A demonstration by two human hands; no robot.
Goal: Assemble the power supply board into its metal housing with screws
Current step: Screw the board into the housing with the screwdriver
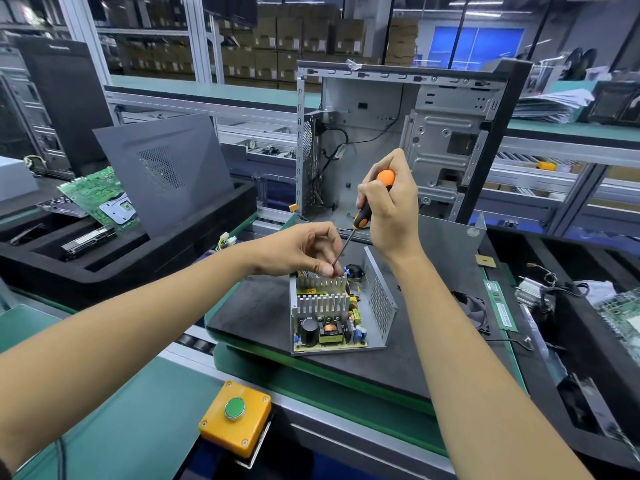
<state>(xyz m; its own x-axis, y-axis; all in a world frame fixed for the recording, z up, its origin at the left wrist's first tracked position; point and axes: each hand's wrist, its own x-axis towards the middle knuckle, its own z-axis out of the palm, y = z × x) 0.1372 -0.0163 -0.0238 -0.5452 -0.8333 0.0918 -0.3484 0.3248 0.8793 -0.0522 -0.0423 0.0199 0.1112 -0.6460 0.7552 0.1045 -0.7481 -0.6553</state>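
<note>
Factory bench: right hand grips screwdriver handle, left hand pinches shaft tip, steadying it over board inside housing

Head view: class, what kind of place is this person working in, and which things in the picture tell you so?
Most likely an electronics assembly line in a factory. Clues: a roller conveyor along the bench, an open computer case awaiting parts, stacked cartons behind, and a yellow push-button box at the station.

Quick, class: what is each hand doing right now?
Left hand: fingertips pinched at the screwdriver tip.
Right hand: gripping the screwdriver handle.
</note>
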